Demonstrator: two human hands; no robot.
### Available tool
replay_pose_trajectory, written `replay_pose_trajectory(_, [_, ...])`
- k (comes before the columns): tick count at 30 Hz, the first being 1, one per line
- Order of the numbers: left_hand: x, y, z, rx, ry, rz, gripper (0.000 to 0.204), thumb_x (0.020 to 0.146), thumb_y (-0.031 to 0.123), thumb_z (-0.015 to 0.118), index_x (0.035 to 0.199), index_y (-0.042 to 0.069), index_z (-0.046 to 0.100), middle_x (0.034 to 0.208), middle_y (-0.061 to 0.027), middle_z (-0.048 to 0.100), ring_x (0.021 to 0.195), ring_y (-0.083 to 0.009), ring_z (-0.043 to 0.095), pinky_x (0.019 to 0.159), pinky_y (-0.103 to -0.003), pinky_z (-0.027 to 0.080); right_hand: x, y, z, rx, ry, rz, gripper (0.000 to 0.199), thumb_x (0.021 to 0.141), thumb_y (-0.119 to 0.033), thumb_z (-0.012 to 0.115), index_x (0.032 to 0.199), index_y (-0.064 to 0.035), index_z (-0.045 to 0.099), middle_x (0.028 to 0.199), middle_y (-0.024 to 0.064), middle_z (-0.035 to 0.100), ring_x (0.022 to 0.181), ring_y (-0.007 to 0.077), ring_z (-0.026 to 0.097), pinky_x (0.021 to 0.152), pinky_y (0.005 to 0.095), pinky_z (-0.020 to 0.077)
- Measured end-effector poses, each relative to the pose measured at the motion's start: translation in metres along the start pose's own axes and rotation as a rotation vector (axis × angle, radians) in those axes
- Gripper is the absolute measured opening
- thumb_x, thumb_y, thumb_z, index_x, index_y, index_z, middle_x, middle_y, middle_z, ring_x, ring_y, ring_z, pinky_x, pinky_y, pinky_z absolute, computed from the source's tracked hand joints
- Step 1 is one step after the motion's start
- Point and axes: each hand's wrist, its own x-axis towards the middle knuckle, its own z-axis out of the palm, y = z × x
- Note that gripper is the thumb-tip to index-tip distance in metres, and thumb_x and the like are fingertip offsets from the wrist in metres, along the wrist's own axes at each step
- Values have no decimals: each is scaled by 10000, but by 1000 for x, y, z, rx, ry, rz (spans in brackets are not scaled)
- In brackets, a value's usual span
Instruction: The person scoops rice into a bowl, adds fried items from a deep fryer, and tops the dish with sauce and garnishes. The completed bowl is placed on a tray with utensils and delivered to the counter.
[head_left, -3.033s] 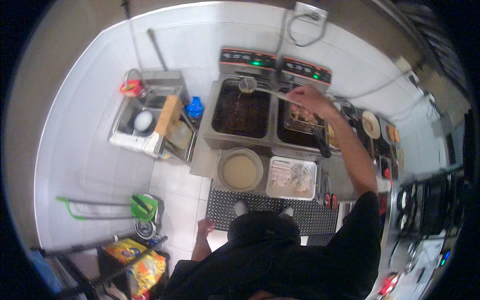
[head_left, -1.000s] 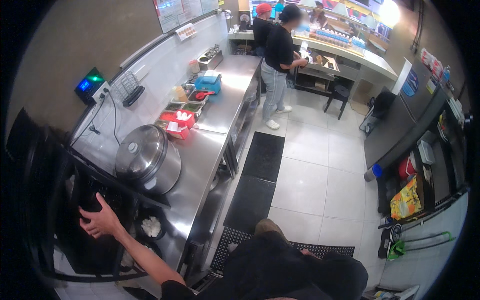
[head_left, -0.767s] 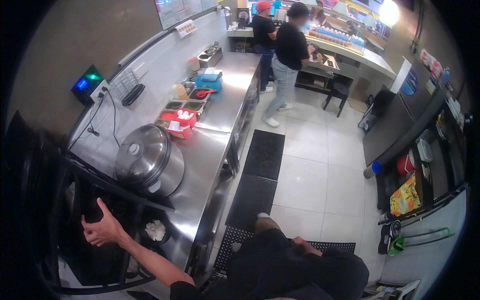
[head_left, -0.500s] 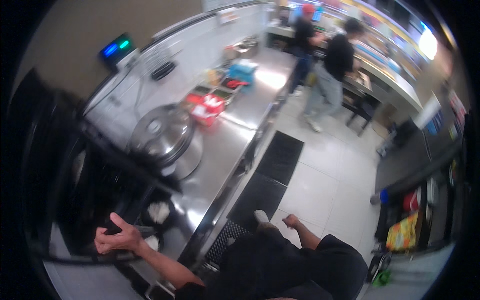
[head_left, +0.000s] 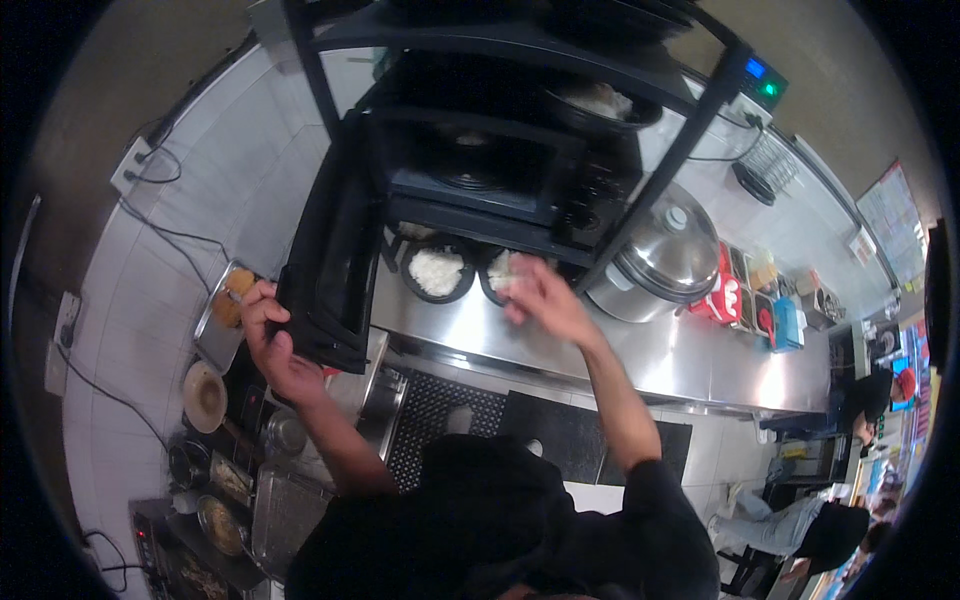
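Note:
My left hand (head_left: pixel 278 345) is closed on the outer edge of a black microwave door (head_left: pixel 335 250), which stands swung out to the left. Behind it is the black microwave (head_left: pixel 480 210) inside a dark metal rack. My right hand (head_left: pixel 545 302), somewhat blurred, reaches over the steel counter with fingers apart and nothing seen in them. It is nearest to a black bowl of white rice (head_left: pixel 497 270), partly covering it; contact cannot be made out. Beside that, to the left, sits another black bowl of rice (head_left: pixel 437 272).
A large lidded steel pot (head_left: pixel 660 255) stands right of the rack. Beyond it are food containers and a blue box (head_left: pixel 788 322). Another dark bowl (head_left: pixel 605 105) rests above the microwave. Pans and a tray (head_left: pixel 215 320) crowd the left side. Two people work at the far right.
My view has swung left, bringing the rack and microwave to the middle. My right hand has risen from beside my body to the rice bowls. The microwave door now stands wide.

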Motion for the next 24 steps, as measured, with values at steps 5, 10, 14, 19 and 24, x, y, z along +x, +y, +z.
replay_pose_trajectory(5, [24,-19,-29,-59,-41,6,377,852,395,515,914,25,481,1145,-194,525,1119,-291,470,1077,-428,305,173,-75,-4,338,335,130,717,1091,-379,426,1531,95,115,1058,291,656,680,294,716,593,384,655])
replay_pose_trajectory(10, [25,-34,-35,-141,-21,-63,391,856,418,530,930,40,463,1162,-198,519,1121,-291,469,1084,-423,306,239,-55,-14,391,396,-26,445,1079,-205,340,1388,110,401,1033,305,658,708,317,720,619,404,662])
replay_pose_trajectory(14, [22,-39,-36,-231,-37,-78,398,868,423,528,959,43,457,1200,-217,506,1152,-294,464,1083,-440,333,211,-50,-5,352,416,87,379,1047,-142,364,1281,136,474,971,299,667,674,309,710,578,402,652])
replay_pose_trajectory(19, [8,-25,-42,-65,-174,-65,305,979,359,463,1052,64,480,1350,-261,506,1313,-415,485,1059,-598,465,57,-31,21,477,337,122,330,999,-139,486,1232,73,388,751,244,650,528,307,687,466,366,589])
replay_pose_trajectory(24, [-27,-13,42,-209,-228,101,348,1024,364,436,1084,32,523,1316,-284,519,1292,-420,478,1073,-602,429,-122,71,18,683,391,393,293,990,-163,522,1178,63,525,643,151,627,449,251,637,405,371,545])
